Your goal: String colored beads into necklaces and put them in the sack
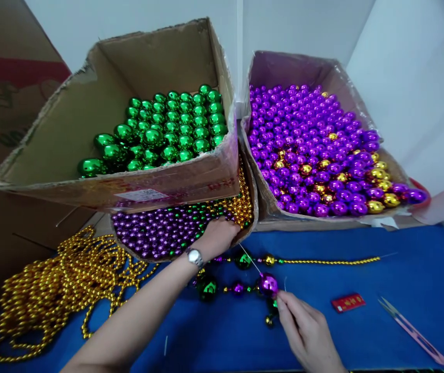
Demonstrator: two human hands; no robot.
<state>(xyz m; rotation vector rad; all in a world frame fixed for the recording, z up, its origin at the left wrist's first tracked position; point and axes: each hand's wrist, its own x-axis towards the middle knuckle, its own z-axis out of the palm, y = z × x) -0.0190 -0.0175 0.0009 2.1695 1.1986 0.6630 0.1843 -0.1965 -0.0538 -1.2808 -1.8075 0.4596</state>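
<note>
Item 1. Your left hand [217,235]: arm stretched forward from 7 o'clock, wristwatch [194,256] on the wrist, hand reaching into the low tray of small mixed beads [160,233] under the green box. The fingers curl down among the beads; whether they grip any you cannot tell from here.

Item 2. Your right hand [307,331]: low at 5 o'clock, palm down, thumb and forefinger pinched on a thin needle [250,259] or wire just beside the purple ball [267,284], which sits on the strand at the centre of the blue cloth.

Item 3. Half-strung strand [241,287]: green, purple and gold balls lying on the blue table cloth [400,290] between your two hands; a thin gold bead string [330,260] runs out toward 3 o'clock.

Item 4. Cardboard box of green balls [167,129], at 11 o'clock, tilted toward you.

Item 5. Cardboard box of purple balls [307,140] with gold ones mixed in, at 1 o'clock.

Item 6. Heap of gold bead chains [55,285], at 9 o'clock, well apart from your right hand.

Item 7. Small red packet [348,302] and pink thread snips [414,331], at 4 o'clock, lying loose on the cloth.
</note>
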